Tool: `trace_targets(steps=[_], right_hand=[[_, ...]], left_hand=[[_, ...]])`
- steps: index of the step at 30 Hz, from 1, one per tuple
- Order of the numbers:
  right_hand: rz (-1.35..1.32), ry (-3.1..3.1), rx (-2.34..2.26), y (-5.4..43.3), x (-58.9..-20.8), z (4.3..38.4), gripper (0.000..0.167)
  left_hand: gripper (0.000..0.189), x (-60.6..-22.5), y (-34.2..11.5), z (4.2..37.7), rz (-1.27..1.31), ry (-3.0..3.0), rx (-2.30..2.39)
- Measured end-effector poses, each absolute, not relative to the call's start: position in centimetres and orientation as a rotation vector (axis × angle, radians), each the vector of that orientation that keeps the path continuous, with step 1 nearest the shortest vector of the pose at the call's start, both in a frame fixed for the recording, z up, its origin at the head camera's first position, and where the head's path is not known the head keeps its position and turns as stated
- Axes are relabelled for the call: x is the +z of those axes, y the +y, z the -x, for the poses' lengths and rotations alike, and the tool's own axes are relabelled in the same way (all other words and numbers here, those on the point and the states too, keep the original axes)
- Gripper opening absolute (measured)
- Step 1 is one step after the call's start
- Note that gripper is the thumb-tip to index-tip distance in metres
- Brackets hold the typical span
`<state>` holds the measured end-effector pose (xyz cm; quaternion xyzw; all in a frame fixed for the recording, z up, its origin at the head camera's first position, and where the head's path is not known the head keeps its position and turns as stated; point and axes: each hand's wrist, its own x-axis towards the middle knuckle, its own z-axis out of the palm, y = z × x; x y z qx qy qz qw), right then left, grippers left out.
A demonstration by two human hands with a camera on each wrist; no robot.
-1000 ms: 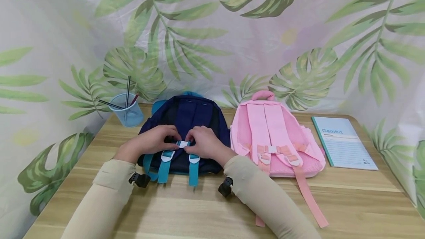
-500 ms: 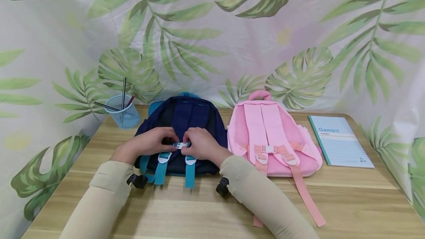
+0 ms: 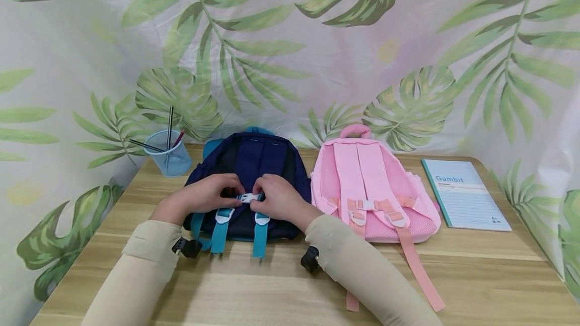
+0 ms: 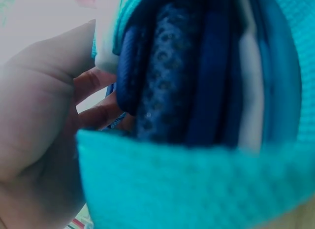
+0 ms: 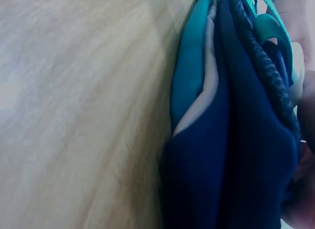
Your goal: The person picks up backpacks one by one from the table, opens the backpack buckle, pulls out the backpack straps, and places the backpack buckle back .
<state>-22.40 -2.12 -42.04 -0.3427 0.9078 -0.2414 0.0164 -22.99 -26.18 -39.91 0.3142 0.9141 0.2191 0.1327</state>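
A navy backpack (image 3: 296, 175) lies with its strap side up on the table. Across its straps runs a white side-release buckle (image 3: 248, 197) on teal webbing. My left hand (image 3: 206, 194) pinches the buckle's left end, and my right hand (image 3: 282, 199) pinches its right end. Whether the two halves are fully joined cannot be told. In the left wrist view, a teal strap (image 4: 197, 184) crosses in front of the backpack's edge, beside the left hand (image 4: 39, 101). The right wrist view has the backpack's navy side (image 5: 197, 184), with the right hand mostly cut off at the frame's edge.
A pink backpack (image 3: 376, 165) lies close on the right, its long strap (image 3: 421, 275) trailing toward the front. Farther right is a notebook (image 3: 466, 195). A blue mesh pen cup (image 3: 174, 162) with several pencils stands at the back left, before a leaf-patterned curtain (image 3: 335, 64).
My right fingers have shifted slightly right along the buckle, so more of its white body shows between the hands. My left hand keeps its place. The head view has swung slightly.
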Motion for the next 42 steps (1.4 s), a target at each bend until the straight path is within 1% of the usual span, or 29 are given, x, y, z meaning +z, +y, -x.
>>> trace_targets(steps=[7, 10, 13, 16, 24, 33, 39, 42], right_hand=[[0.984, 2.736, -1.003, -1.4, -41.9, 22.1, 0.018], [0.979, 2.699, -1.113, -1.1, -42.1, 22.0, 0.027], [1.033, 2.685, -1.157, -0.7, -42.2, 21.9, 0.033], [1.069, 2.692, -1.169, -0.4, -42.3, 21.8, 0.03], [1.031, 2.755, -1.076, 0.5, -41.7, 21.6, 0.018], [1.072, 2.765, -0.844, 0.7, -41.6, 21.6, 0.018], [1.102, 2.737, -0.843, 0.8, -41.5, 21.9, 0.017], [1.113, 2.726, -0.871, 0.9, -41.5, 21.9, 0.019]], left_hand=[[0.015, -39.8, -26.1, 22.9, -0.874, 2.662, 0.645], [0.015, -39.9, -26.2, 23.0, -0.867, 2.66, 0.643], [0.014, -39.9, -26.2, 23.0, -0.863, 2.665, 0.636], [0.014, -39.9, -26.2, 23.1, -0.855, 2.669, 0.626], [0.013, -39.5, -26.1, 22.9, -0.855, 2.662, 0.633], [0.012, -39.8, -26.2, 23.0, -0.857, 2.662, 0.64], [0.01, -40.0, -26.1, 22.7, -0.867, 2.676, 0.641], [0.009, -40.0, -26.2, 22.5, -0.893, 2.699, 0.626]])
